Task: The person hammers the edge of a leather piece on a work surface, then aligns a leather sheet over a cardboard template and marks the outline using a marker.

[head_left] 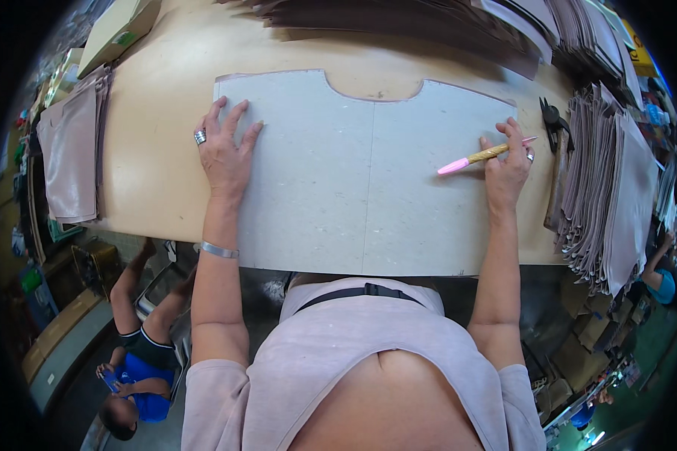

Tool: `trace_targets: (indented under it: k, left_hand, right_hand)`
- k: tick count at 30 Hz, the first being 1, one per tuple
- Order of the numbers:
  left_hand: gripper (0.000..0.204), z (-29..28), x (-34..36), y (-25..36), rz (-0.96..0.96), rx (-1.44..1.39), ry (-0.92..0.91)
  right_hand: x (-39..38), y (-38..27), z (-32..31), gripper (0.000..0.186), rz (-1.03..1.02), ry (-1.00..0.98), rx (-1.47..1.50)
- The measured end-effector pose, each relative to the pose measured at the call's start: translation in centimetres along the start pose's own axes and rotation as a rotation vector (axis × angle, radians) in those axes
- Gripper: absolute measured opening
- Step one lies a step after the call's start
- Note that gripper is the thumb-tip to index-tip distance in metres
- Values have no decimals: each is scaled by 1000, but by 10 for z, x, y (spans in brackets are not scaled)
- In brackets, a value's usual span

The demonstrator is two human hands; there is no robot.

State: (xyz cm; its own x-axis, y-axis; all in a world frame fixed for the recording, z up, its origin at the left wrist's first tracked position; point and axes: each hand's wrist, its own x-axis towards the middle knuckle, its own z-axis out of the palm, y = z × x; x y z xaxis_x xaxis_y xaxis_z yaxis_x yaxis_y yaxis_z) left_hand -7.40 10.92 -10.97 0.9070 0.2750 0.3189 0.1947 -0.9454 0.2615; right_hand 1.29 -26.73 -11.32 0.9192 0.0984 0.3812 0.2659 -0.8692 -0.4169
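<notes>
A large pale grey pattern board [308,180] with a curved neckline cut-out lies flat on the table before me. Thin edges of mauve fabric show along its upper rim. My left hand [229,154] rests on the board's left edge, fingers spread, holding nothing. At the right edge, my right hand [508,169] grips a pen [487,153] with a pink end and a patterned gold barrel. Its pink end points left over the board, and the other end sticks out past my fingers to the right.
Folded mauve fabric [71,154] sits at the table's left end. More stacks [613,188] hang over the right edge, beside black-handled snips [555,124]. A dark fabric pile [399,30] lies along the far side. A seated person in blue [139,376] is below left, off the table [154,150].
</notes>
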Motion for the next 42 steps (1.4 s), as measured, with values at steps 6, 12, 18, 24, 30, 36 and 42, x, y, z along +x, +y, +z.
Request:
trace_targets:
  k: [6, 12, 18, 24, 30, 36, 42]
  left_hand:
    - [35, -3, 0, 0, -2, 31, -2]
    - [35, -3, 0, 4, -19, 36, -24]
    - [34, 0, 0, -1, -5, 21, -21]
    - [35, -2, 0, 1, 8, 15, -24]
    - [35, -1, 0, 0, 8, 19, -35]
    - [35, 2, 1, 0, 19, -9, -25]
    - [35, 1, 0, -4, -10, -78, -34]
  right_hand:
    - [1, 3, 2, 37, -70, 9, 21]
    - [0, 4, 3, 36, -50, 23, 21]
    - [1, 4, 2, 35, -31, -7, 15]
    - [-3, 5, 3, 35, 8, 3, 19]
    - [-2, 3, 5, 34, 11, 6, 5]
    - [-2, 5, 4, 34, -14, 48, 11]
    - [-1, 4, 3, 34, -18, -4, -6]
